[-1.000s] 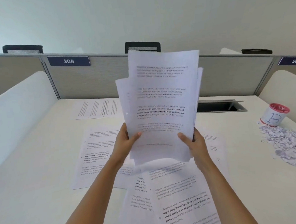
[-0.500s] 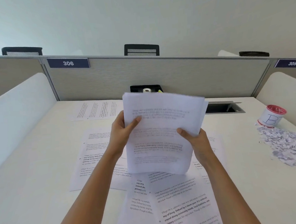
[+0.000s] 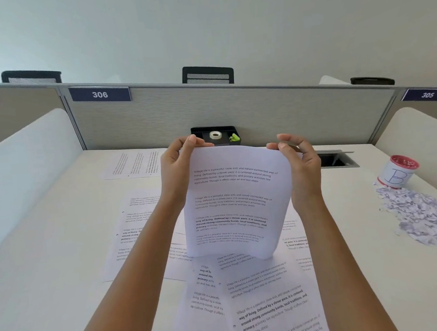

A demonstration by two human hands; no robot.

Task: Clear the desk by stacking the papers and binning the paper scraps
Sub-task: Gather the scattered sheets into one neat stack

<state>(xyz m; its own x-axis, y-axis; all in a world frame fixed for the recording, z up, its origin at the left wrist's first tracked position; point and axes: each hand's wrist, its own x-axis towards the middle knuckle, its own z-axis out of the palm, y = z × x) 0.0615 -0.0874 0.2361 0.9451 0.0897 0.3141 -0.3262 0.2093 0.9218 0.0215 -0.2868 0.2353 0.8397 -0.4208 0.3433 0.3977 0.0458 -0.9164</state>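
Both hands pinch a stack (image 3: 235, 203) by its top corners: left hand (image 3: 178, 168) with thumb and fingers clamped on the left corner, right hand (image 3: 300, 170) likewise on the right. The stack hangs upright and bows slightly, its lower edge down at the loose sheets. Whether it touches them I cannot tell. Held this way, it looks set to be tapped square so the edges line up.

Under it the desk (image 3: 52, 280) carries most of what is left of the job. Loose sheets (image 3: 268, 304) lie fanned and overlapping in front of the person, and 1 more sheet (image 3: 134, 164) sits apart near the partition (image 3: 286, 114). These have yet to join the stack, so stacking seems roughly midway.

On the right, scraps (image 3: 422, 215) spread in a heap right up to the base of a red-rimmed cup (image 3: 397, 171) marked B, probably the bin, placed there for short scoops. Binning looks unstarted.

Against the partition, a black tray (image 3: 197, 131) holds a tape roll (image 3: 215, 134), clear of the work.
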